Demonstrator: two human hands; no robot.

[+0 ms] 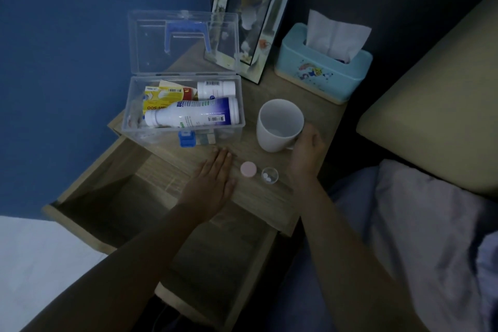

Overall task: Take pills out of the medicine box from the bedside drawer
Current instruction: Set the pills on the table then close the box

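The clear plastic medicine box [231, 131] stands on the bedside table [272, 197] with its lid up; inside lie two white bottles [192, 116] and yellow packets. Below it the wooden drawer [113, 197] is pulled out. Between my hands sit a small clear pill cup [269, 175] holding two white pills and a pink cap [248, 169]. My left hand [213, 183] lies flat on the tabletop, fingers together, holding nothing. My right hand [305, 153] grips the handle side of a white mug [280, 124].
A picture frame [250, 19] and a light-blue tissue box [323, 73] stand at the back of the table. A blue wall is to the left. The bed's headboard [431, 105] and bedding [420, 224] are on the right.
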